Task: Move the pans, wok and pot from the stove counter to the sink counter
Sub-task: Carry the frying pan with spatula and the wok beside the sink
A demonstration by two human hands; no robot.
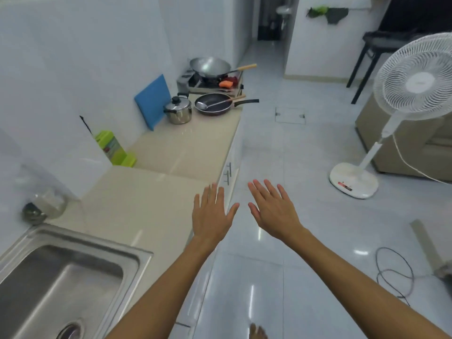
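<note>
Head view looks along a pale bench point(186, 145) that runs beside the white wall, its right edge dropping to cabinet fronts and a wide stretch of glossy tiled floor point(281, 152). Both arms reach forward with the palms down: the left hand point(210, 216) hovers over the bench's front edge, the right hand point(274, 211) just beside it over the floor, each grip spread flat and holding nothing. A steel sink point(61, 277) is sunk into the bench at the near left, with bare bench surface between it and the cookware at the far end. There a lidded steel pot point(178, 111) stands just in front of a blue board point(152, 101) leaning on the wall, and a dark frying pan point(213, 104) sits beside it with a metal ladle point(208, 105) lying in it (both handles overhang the bench edge). Beyond them a grey wok point(209, 66) rests on the stove point(195, 81), its wooden handle pointing right over the floor. A white standing fan point(413, 77) stands well off to the right.
</note>
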